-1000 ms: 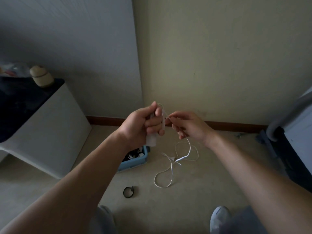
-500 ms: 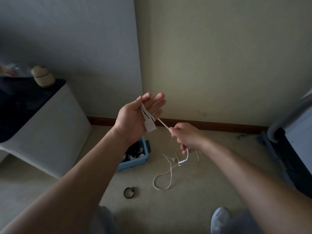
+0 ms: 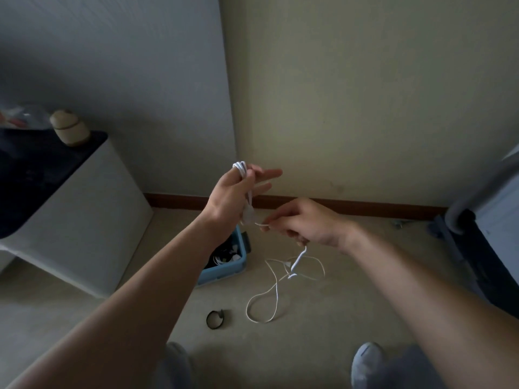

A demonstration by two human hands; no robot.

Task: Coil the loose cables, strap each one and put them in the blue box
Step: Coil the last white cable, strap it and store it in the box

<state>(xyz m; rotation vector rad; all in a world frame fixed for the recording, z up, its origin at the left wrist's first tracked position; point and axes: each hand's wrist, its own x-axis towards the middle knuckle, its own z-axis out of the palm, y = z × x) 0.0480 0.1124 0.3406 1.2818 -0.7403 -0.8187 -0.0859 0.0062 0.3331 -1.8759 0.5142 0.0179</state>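
Observation:
My left hand [image 3: 233, 195] is raised with its fingers spread, and loops of a white cable [image 3: 243, 175] are wound over it, with a white plug block hanging below the palm. My right hand [image 3: 306, 223] pinches the same cable just under that block, and the cable's tail dangles from it. A second white cable [image 3: 276, 290] lies loose on the floor in an open loop. The blue box [image 3: 224, 272] stands on the floor behind my left forearm, with coiled cables inside. A black strap [image 3: 214, 319] lies curled on the floor in front of it.
A white cabinet [image 3: 84, 220] with a dark top stands at the left, with a beige jar [image 3: 68, 127] on it. Walls meet in a corner behind the hands. Dark furniture [image 3: 483, 248] fills the right edge. My feet [image 3: 365, 360] are at the bottom.
My left hand has turned and lifted, so the wound loops now stick up over its fingers. My right hand has moved up and left to the cable just below the plug block.

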